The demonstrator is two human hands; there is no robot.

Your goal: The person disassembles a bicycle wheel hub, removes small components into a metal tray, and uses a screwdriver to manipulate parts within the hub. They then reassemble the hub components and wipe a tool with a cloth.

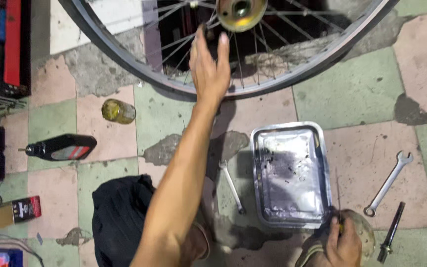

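A bicycle wheel (124, 62) with thin spokes fills the top of the view, its brass-coloured hub (240, 12) at the upper edge. My left hand (208, 66) reaches up to the spokes just left of and below the hub, fingers extended and touching them, with nothing in its grasp. My right hand (344, 244) is at the bottom edge, closed around a thin tool with a yellow handle (338, 207) whose slim shaft points up beside the near right corner of a greasy metal tray (290, 131).
On the tiled floor lie a spanner (389, 183) and a dark axle rod (391, 232) right of the tray, and another spanner (232, 185) to its left. A black oil bottle (63, 147), a yellowish jar (118, 111) and a small box (13, 212) sit at left.
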